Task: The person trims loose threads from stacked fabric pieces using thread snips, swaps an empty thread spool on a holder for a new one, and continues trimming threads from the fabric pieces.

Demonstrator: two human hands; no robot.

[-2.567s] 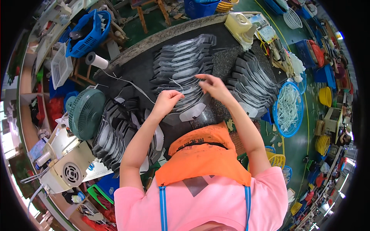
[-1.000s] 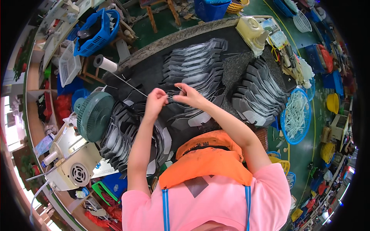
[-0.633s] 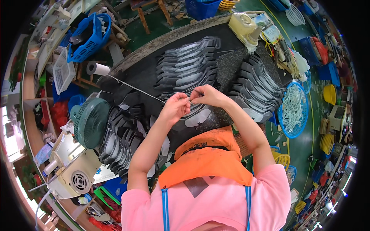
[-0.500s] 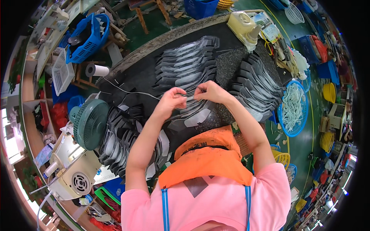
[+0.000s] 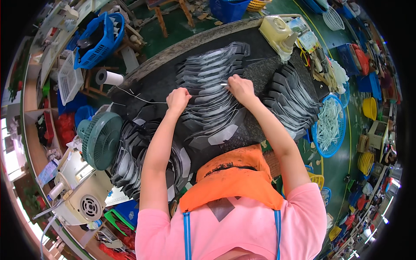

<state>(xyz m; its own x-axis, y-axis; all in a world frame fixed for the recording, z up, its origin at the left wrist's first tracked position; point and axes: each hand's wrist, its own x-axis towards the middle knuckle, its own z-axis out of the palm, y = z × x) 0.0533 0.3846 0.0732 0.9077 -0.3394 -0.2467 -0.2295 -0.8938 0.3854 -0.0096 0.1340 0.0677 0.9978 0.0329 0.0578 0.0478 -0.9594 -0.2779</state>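
A row of overlapping dark grey cut pieces with pale, shiny bands (image 5: 210, 104) lies across the black worktable. My left hand (image 5: 178, 100) is closed at the row's left edge, and a thin white cord (image 5: 149, 102) runs into it from the spool. Over the right side of the row, my right hand (image 5: 241, 88) pinches a small white thing, likely a piece of cord (image 5: 224, 84), whose tip sticks out left of the fingers. Whether the cord joins the two hands across the pieces cannot be made out.
A white spool (image 5: 113, 79) stands at the table's left edge, above a green fan (image 5: 102, 141). More grey pieces lie in stacks at right (image 5: 292, 102) and lower left (image 5: 136, 151). A yellowish machine (image 5: 276, 32) sits at the far right corner; a blue basket (image 5: 343, 130) holds white strips.
My hands were close together over the middle of the row. They have moved apart, the left to the left and the right to the right and farther away.
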